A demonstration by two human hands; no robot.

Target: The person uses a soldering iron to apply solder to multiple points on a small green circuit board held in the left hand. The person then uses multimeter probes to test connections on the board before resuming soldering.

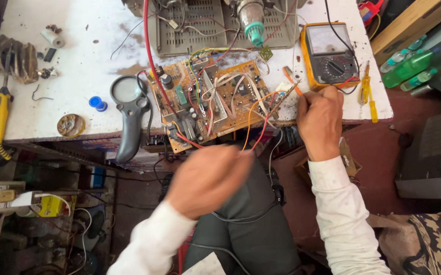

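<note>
Here, probe: a thin probe [284, 97] was pinched in the right hand [320, 119]; its long axis ran from the fist up-left toward the circuit board [215, 99]
Board: lay on the desk [78, 71], left of the right hand and beyond the left hand [208, 178]
Left hand: blurred below the desk edge, near the orange and red wires [255, 125]; I could not tell its grip
Nearer hand: the right
Multimeter [328, 53]: just above the right hand

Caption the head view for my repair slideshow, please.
Right hand touches a probe to a circuit board beside a yellow multimeter; left hand hovers below.
</note>
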